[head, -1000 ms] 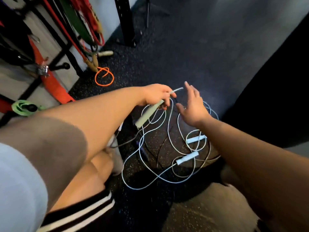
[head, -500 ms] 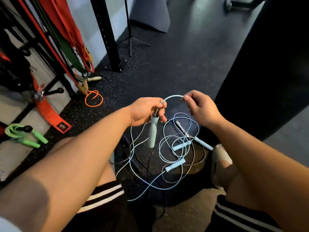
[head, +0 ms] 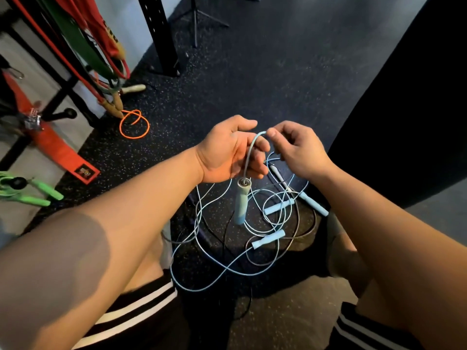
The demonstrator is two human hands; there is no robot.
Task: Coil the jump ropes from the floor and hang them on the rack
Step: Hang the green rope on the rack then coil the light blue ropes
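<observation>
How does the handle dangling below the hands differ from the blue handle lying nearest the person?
The dangling handle hangs upright off the floor, its cord pinched by the right hand; the floor handle lies flat among loops. The dangling handle looks greyer, thicker; the floor handle brighter, slimmer. Both carry thin bluish cord.

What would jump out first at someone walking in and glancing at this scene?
First the two hands in the middle: the left hand and right hand hold up a pale blue cord, with its handle dangling below. Under them a tangle of blue jump ropes sprawls on the dark floor. A bright orange cord loops at upper left.
</observation>
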